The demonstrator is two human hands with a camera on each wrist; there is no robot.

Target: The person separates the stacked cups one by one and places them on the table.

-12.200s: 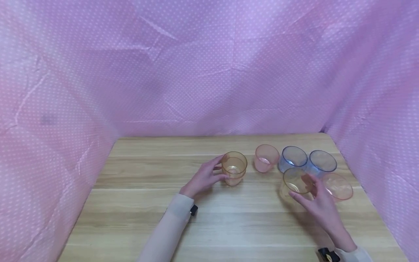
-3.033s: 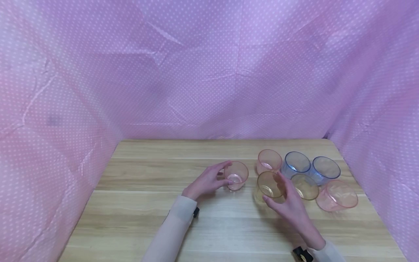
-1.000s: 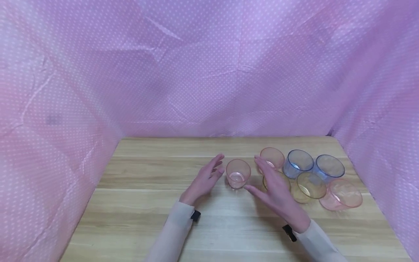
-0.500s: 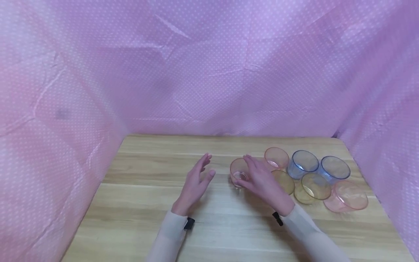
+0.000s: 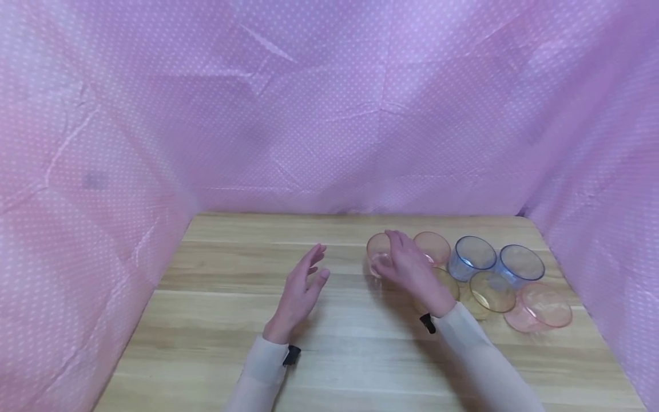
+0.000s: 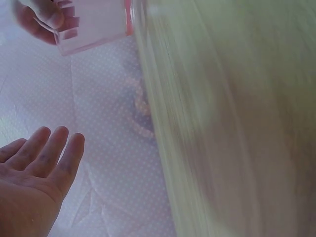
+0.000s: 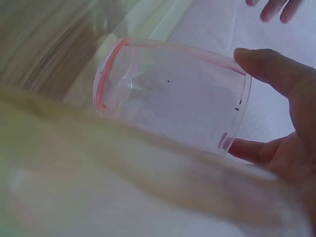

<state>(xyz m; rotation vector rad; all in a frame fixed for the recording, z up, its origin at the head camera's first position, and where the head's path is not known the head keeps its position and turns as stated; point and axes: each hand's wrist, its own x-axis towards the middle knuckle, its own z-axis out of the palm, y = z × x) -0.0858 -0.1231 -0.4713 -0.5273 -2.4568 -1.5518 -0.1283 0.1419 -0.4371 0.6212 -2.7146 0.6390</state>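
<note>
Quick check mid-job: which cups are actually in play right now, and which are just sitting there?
In play:
- pink cup, gripped by the right hand
- left hand, open, holding nothing

Just sitting:
- second pink cup
- two blue cups
- amber cup
- tipped pink cup

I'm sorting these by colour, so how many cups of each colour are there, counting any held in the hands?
Pink cups: 3, one held by the right hand
Yellow cups: 2
Blue cups: 2
Total: 7
</note>
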